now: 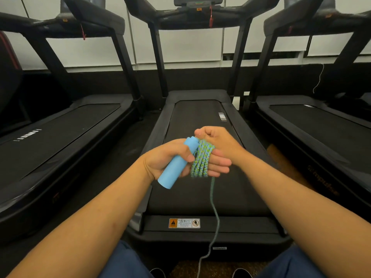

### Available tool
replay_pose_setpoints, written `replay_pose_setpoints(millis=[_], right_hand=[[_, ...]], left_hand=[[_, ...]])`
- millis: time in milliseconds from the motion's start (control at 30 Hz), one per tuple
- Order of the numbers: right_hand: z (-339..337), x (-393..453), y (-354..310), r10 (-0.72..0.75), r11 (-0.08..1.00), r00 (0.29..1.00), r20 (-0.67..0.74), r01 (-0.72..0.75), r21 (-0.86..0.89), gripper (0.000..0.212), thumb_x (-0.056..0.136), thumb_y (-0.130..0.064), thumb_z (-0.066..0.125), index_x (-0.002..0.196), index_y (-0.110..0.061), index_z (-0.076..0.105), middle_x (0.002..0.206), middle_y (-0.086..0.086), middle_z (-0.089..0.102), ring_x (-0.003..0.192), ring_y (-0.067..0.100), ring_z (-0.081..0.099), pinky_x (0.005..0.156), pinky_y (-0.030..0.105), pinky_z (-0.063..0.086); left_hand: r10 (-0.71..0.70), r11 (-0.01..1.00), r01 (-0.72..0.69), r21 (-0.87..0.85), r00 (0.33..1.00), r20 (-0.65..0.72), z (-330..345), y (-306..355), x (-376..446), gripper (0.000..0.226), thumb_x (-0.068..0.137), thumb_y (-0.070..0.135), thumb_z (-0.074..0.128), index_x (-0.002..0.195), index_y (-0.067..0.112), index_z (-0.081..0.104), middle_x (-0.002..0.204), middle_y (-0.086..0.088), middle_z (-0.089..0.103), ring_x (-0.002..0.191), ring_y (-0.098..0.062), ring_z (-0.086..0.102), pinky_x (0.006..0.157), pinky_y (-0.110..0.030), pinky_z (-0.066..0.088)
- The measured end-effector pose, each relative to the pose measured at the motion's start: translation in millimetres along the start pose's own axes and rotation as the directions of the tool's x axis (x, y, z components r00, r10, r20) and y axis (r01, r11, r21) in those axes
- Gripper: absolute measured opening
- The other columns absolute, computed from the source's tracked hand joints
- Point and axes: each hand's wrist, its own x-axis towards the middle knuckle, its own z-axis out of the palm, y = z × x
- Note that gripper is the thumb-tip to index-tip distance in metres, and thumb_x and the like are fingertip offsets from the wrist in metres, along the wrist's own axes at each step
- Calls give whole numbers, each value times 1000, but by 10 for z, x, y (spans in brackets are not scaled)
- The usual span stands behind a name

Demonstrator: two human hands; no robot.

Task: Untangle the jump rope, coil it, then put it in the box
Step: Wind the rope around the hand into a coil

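— Which step was under way?

— Coiling, by the look of it. The left hand was closed around the blue handle of the jump rope, whose green-and-blue cord was wound in several turns around that hand's fingers, above the middle treadmill.

— And the right hand?

— The right hand was curled shut just behind the coil, apparently pinching the cord, though the grip itself was hidden.

— How much remained?

— A loose tail hung from the coil down past the knees and out of view. The next move likely called for further wraps to take up that slack. No box was in view.
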Motion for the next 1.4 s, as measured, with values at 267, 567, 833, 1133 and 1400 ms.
replay_pose_setpoints(millis=[267,567,833,1133,1400], right_hand=[[442,-137,112,114,964,982,149,-146,222,30,110,-21,38,83,-16,49,54,-5,35,44,6,22,45,22,17],[185,-368,-316,79,997,945,318,-81,-8,30,108,-26,44,86,-11,57,57,-2,33,48,10,23,45,23,22],[-154,-270,-367,-58,997,991,124,64,-50,30,105,-26,53,79,-12,60,53,-6,35,46,9,26,45,22,26],[-162,-197,42,30,1000,983,181,-31,1,46,104,-31,53,99,14,58,80,19,56,66,24,50,60,29,47],[95,-284,92,221,970,846,486,-240,-24,30,110,-33,39,96,-13,56,65,0,36,55,12,29,55,27,33]], left_hand=[[332,844,-344,-411,938,-103,-21,138,-16,78,70,7,68,143,-9,45,150,-29,46,141,-39,45,118,-46,35],[257,954,-296,-39,883,-393,-305,21,-12,61,73,1,52,134,-5,53,132,-22,65,125,-32,63,105,-37,50],[34,993,-21,116,993,-110,68,-17,12,52,77,-9,43,127,-9,56,126,-29,66,119,-41,64,102,-44,52],[27,999,-22,44,993,-116,127,10,18,52,72,5,65,118,-16,54,109,-41,57,92,-44,56,82,-41,49],[215,940,-267,-211,947,-239,-13,150,-90,70,70,10,71,136,-7,55,141,-29,54,129,-42,55,99,-45,52]])
